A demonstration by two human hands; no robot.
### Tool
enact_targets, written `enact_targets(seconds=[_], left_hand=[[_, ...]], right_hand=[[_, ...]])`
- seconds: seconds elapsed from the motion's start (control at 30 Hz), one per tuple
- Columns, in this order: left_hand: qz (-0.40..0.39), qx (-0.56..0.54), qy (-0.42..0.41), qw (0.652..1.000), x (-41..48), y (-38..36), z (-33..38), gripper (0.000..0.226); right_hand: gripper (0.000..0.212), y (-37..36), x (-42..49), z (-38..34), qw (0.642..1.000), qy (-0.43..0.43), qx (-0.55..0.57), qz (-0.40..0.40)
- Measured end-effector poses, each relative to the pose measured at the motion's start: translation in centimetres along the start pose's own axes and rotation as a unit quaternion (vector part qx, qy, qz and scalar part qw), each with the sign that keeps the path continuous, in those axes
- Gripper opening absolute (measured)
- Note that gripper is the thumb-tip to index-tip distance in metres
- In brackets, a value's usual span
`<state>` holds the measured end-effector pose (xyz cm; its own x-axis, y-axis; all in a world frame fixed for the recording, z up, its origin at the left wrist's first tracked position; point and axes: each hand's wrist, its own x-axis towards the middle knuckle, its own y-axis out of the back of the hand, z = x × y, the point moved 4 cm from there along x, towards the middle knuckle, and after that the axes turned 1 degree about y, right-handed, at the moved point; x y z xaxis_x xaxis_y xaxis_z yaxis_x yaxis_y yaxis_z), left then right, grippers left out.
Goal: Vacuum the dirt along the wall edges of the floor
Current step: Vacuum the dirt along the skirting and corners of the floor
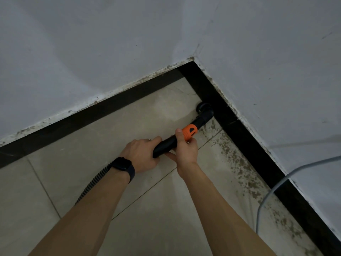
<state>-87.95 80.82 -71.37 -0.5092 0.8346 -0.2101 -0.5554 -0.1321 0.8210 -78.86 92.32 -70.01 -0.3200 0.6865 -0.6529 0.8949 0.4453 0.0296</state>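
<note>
The right wall (276,71) meets the tiled floor (92,182) at a black skirting (249,141), with a band of dirt (238,163) along it towards the near right. The edge pass looks part done. Both hands are curled round the wand (166,143), the left hand (140,156) at its rear and the right hand (186,150) by the orange collar (190,132). The nozzle (203,109) sits against the skirting near the far corner. Next, I'd say, it needs drawing nearward through that dirt, minding the grey cable (267,196). The hose (94,180) vanishes under the left forearm, and the vacuum body is out of view.
</note>
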Motion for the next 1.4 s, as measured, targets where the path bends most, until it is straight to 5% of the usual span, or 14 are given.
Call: enact_targets(seconds=[0.43, 1.03, 1.4], left_hand=[[-0.039, 0.068, -0.002, 0.997, 1.9, 2.3, -2.4, 0.027], [-0.041, 0.026, 0.07, 0.996, -8.6, -1.0, -2.3, 0.025], [-0.061, 0.036, 0.075, 0.995, -13.8, -2.8, -0.8, 0.024]], right_hand=[[0.02, -2.8, 0.5, -1.4, 0.994, -0.06, 0.054, -0.069], [0.039, -0.9, -5.9, 5.1, 0.997, -0.049, -0.012, -0.066], [0.03, 1.7, -9.6, 9.3, 0.999, -0.035, -0.014, -0.036]])
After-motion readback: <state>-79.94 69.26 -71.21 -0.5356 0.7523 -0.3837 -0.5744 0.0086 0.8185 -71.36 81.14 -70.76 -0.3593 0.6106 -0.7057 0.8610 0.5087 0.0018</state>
